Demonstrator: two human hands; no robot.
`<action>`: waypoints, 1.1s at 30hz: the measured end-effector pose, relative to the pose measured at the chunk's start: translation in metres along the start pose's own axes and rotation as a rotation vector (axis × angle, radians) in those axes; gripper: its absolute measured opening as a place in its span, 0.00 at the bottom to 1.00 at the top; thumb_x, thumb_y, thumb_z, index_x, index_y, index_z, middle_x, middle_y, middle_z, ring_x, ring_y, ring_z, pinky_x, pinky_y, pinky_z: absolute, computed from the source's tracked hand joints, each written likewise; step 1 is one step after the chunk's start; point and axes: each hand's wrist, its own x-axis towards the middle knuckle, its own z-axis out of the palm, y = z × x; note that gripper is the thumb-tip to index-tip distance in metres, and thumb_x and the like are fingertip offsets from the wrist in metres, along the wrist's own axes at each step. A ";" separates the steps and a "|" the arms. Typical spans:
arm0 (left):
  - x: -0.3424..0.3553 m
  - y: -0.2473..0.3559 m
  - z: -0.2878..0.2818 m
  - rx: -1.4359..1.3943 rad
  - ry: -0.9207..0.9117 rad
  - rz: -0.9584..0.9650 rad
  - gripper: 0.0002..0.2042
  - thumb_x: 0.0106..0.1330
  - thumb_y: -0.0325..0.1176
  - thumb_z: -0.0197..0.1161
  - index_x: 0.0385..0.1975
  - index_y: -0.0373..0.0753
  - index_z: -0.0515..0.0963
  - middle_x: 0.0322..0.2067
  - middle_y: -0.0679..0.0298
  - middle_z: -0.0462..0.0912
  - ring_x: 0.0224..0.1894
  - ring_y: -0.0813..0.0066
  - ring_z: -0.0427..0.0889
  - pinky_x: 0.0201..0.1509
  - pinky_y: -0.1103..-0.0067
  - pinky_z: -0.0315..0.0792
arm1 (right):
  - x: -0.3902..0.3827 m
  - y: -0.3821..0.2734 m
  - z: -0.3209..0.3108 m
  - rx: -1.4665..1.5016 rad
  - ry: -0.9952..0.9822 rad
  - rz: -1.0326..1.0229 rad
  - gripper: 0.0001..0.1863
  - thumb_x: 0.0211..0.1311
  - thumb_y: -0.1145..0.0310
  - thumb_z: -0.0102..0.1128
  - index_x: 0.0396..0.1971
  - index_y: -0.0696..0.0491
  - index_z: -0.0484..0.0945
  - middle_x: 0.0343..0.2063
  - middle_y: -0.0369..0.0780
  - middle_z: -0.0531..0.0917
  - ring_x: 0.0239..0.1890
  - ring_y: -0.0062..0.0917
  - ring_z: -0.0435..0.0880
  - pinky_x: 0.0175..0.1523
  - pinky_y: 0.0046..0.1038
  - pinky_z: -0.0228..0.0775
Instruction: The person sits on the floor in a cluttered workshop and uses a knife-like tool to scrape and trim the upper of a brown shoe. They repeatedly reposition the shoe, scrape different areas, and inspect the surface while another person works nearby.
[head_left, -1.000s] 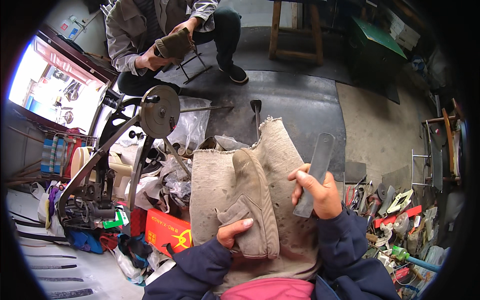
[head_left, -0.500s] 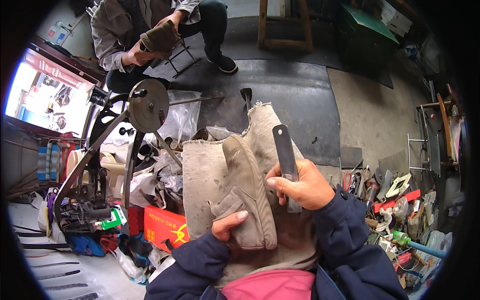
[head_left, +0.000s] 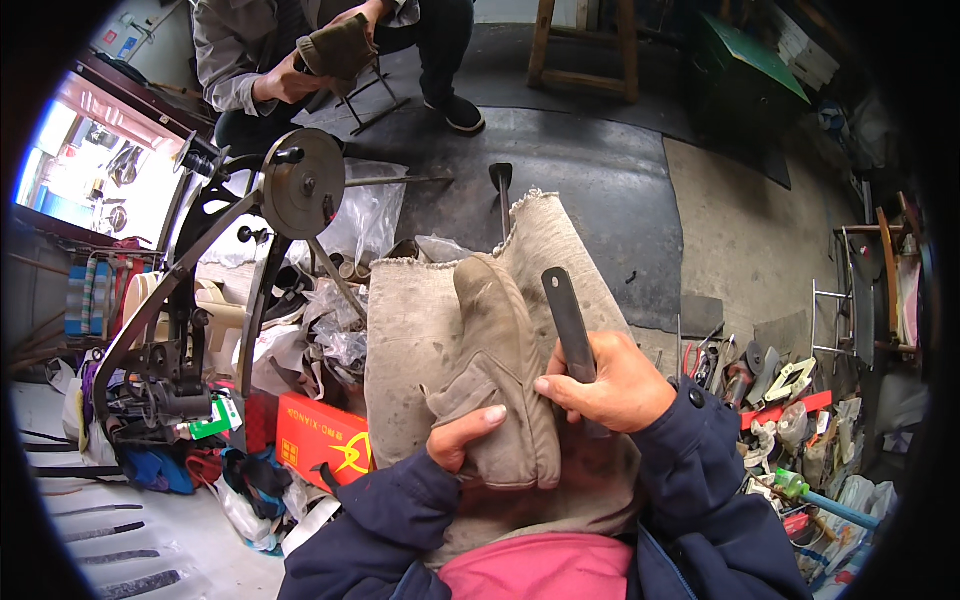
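A tan suede ankle boot lies lengthwise on the worn beige cloth over my lap. My left hand grips the boot from its left side, thumb on top and fingers hidden underneath. My right hand is closed round a dark flat metal strip with a hole at its top end, held upright just right of the boot, my thumb by the boot's edge.
A co-worker crouches ahead, holding a shoe. A black hand-cranked machine stands at left beside a red box and scraps. Tools lie at right. A wooden stool and green box stand farther back.
My right hand has moved leftward toward the boot, and the strip's top has tipped left. The boot and my lap sit higher in the view; my left hand still grips the boot.
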 end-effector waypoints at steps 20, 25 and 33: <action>0.000 0.004 0.004 0.109 0.049 0.002 0.27 0.65 0.30 0.61 0.65 0.30 0.69 0.57 0.51 0.81 0.57 0.58 0.82 0.65 0.65 0.75 | 0.002 0.010 0.004 0.027 -0.005 -0.034 0.12 0.63 0.64 0.67 0.30 0.59 0.81 0.20 0.37 0.83 0.22 0.19 0.82 0.28 0.27 0.73; 0.001 0.002 0.006 0.086 -0.010 0.050 0.27 0.65 0.30 0.60 0.66 0.30 0.69 0.56 0.51 0.81 0.58 0.58 0.82 0.65 0.64 0.75 | 0.003 0.009 0.007 0.025 0.044 -0.011 0.13 0.64 0.63 0.66 0.30 0.59 0.80 0.19 0.37 0.82 0.21 0.19 0.82 0.26 0.27 0.73; 0.001 0.001 0.001 0.067 -0.027 0.017 0.27 0.66 0.31 0.61 0.65 0.32 0.70 0.57 0.56 0.80 0.59 0.64 0.79 0.66 0.69 0.72 | -0.009 -0.004 -0.001 -0.028 -0.128 0.075 0.11 0.63 0.68 0.70 0.29 0.58 0.79 0.17 0.35 0.80 0.14 0.15 0.75 0.18 0.22 0.65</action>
